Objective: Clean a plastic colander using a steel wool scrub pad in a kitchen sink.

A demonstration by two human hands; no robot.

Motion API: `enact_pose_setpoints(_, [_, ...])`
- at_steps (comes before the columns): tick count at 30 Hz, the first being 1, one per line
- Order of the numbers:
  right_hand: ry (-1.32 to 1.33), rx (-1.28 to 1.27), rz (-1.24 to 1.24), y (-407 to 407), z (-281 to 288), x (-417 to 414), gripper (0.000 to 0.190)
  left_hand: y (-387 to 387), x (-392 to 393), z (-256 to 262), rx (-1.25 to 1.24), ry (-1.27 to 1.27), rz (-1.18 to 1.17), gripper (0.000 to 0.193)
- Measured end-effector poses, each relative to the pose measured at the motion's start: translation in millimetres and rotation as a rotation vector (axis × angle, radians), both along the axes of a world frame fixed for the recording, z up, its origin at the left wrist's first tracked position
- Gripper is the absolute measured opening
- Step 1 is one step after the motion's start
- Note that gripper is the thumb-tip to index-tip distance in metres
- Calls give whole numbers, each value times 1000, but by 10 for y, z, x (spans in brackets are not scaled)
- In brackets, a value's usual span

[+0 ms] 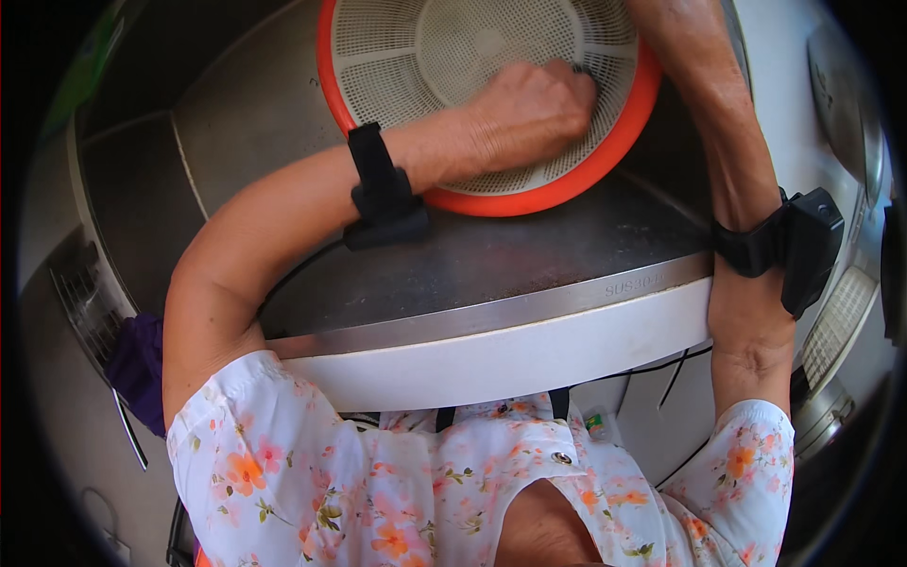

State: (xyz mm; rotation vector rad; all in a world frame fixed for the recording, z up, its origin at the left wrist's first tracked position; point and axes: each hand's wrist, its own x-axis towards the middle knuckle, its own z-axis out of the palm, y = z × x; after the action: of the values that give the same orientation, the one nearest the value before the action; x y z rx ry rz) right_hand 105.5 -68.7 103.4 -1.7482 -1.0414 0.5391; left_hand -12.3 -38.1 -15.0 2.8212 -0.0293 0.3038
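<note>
My left hand (535, 106) is curled over the inside of a cream plastic mesh colander (489, 42) with an orange rim (496, 204). Its knuckles face up and the hand is slightly blurred. A small dark spot shows by its fingers, but I cannot tell what it is or whether the palm holds anything. My right forearm (740, 142) reaches up past the colander's right side. Only the base of my right hand (669, 14) shows at the top edge; its fingers are out of view. The colander's far side is cut off by the frame.
Under the colander is a stainless-steel sink (439, 262) with a metal front edge (496, 315) above a white panel (510, 361). Purple cloth (138, 368) hangs at left. A round metal lid (840, 106) and a pale woven tray (840, 326) stand at right.
</note>
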Motion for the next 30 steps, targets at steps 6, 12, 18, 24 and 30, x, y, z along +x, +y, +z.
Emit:
enact_pose_setpoints(6, [53, 60, 141, -73, 18, 7, 44, 297, 61, -12, 20, -58, 161, 20])
enact_pose_setpoints(12, [-113, 40, 34, -53, 39, -109, 43, 327, 52, -15, 60, -126, 109, 14])
enact_pose_setpoints(18, [-37, -65, 29, -74, 131, -103, 42, 148, -10, -87, 35, -119, 13, 17])
enact_pose_setpoints(24, [-77, 4, 97, -92, 127, -51, 43, 528, 121, -11, 59, -147, 111, 19])
enact_pose_setpoints(30, [-9, -170, 101, -93, 221, -80, 41, 129, 20, -32, 70, -17, -64, 20])
